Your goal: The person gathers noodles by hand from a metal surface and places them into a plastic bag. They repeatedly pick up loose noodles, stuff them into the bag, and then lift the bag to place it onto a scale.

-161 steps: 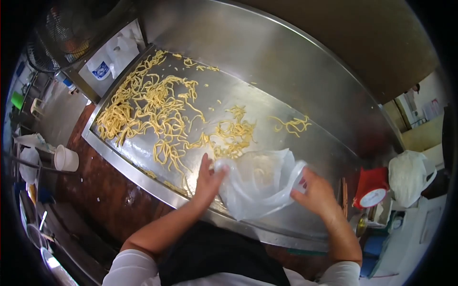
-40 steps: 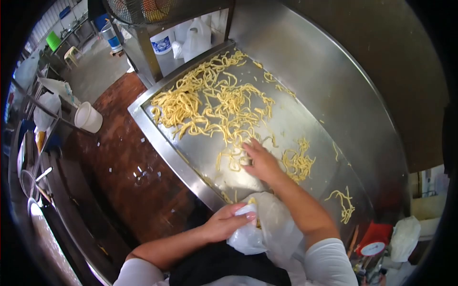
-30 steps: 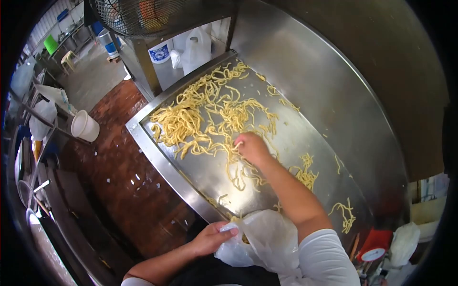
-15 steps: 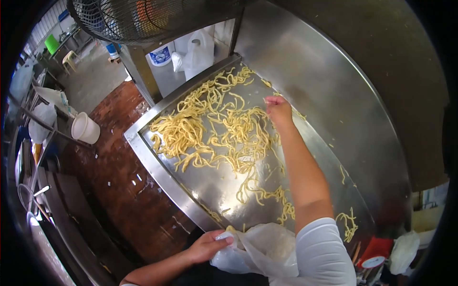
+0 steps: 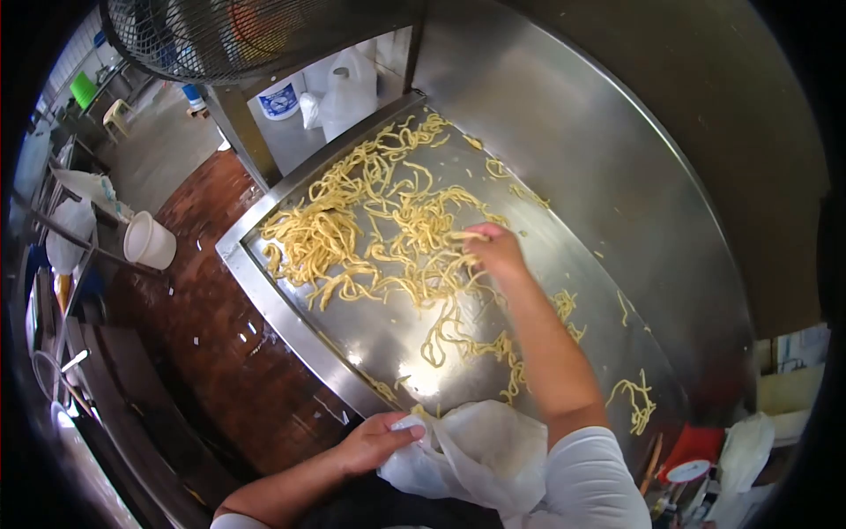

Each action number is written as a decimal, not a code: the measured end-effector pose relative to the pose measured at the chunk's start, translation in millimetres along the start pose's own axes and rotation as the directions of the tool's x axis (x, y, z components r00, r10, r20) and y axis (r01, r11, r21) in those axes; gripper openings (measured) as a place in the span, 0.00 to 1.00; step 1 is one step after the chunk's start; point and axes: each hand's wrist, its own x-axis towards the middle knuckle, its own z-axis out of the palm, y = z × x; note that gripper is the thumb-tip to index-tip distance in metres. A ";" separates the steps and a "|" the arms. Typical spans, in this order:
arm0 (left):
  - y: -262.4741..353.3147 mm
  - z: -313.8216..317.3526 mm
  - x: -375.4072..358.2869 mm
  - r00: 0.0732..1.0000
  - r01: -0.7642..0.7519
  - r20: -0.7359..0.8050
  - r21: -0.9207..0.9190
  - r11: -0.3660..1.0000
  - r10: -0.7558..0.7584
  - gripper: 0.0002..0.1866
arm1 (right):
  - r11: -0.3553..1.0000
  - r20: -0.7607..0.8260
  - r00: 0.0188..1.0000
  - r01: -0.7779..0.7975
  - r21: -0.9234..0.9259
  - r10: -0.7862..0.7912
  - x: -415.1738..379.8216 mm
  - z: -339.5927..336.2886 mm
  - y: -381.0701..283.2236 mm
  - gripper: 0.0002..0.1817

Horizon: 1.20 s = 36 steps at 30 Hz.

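Yellow noodles (image 5: 322, 236) lie in loose heaps and strands over the metal tray table (image 5: 304, 331), thickest at its left side. My right hand (image 5: 493, 249) is over the middle of the table, its fingers closed on some noodles at the right edge of the pile. At the near edge, my left hand (image 5: 381, 443) grips the rim of a translucent plastic bag (image 5: 485, 454). The bag hangs open in front of my body, with its inside only partly visible.
A tall metal panel (image 5: 564, 115) rises along the right side. A fan (image 5: 211, 40) stands at the upper left. A white bucket (image 5: 150, 241) is beyond the left edge. A red scale (image 5: 687, 454) sits at the lower right.
My right hand has come nearer, from the table's right side to the noodles in the middle. My left hand still holds the bag, whose mouth is spread wider. The view has shifted slightly.
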 end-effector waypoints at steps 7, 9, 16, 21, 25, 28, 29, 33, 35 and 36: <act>3.1 18.7 -7.9 0.975 -0.223 0.018 0.147 0.964 0.223 0.15 | 0.951 -0.211 0.978 0.059 0.304 0.006 -126.4 -130.1 -69.9 0.15; -2.5 15.2 -7.4 0.979 -0.206 0.021 0.112 0.972 0.205 0.17 | 0.907 -0.204 0.979 0.107 0.407 -0.024 -163.7 -170.6 -67.0 0.15; -4.8 24.3 -6.4 0.964 -0.260 -0.035 0.079 0.963 0.263 0.23 | 0.844 -0.510 0.855 0.341 0.413 -0.095 -282.8 -291.6 -57.5 0.19; -3.8 31.8 -7.0 0.963 -0.267 -0.009 0.089 0.959 0.269 0.25 | 0.867 -0.638 0.760 0.397 0.302 -0.126 -340.1 -329.7 -61.8 0.18; 3.9 35.3 -17.3 0.967 -0.252 0.066 0.106 0.962 0.246 0.29 | 0.968 -0.595 0.804 0.166 0.190 -0.021 -334.9 -345.7 -3.2 0.18; 6.9 41.0 -26.2 0.952 -0.259 0.196 0.103 0.960 0.236 0.34 | 0.582 -0.433 0.846 -0.191 -0.790 -0.310 -320.8 -308.5 58.2 0.29; 7.6 45.5 -28.3 0.938 -0.265 0.258 0.114 0.957 0.229 0.36 | 0.340 -0.310 0.881 -0.186 -0.922 -0.357 -324.3 -243.5 26.9 0.33; 16.3 73.3 -18.4 0.892 -0.339 0.361 0.143 0.930 0.270 0.31 | 0.826 0.209 0.974 0.044 -0.562 0.090 -365.2 -80.8 -12.1 0.40; 23.7 83.1 -12.7 0.897 -0.338 0.341 0.116 0.934 0.282 0.28 | 0.803 0.320 0.947 0.168 -0.572 0.030 -388.3 -59.2 15.2 0.38; 28.1 83.9 -11.5 0.901 -0.327 0.328 0.084 0.941 0.284 0.25 | 0.691 0.242 0.969 0.138 -0.709 0.056 -391.8 -63.0 46.7 0.36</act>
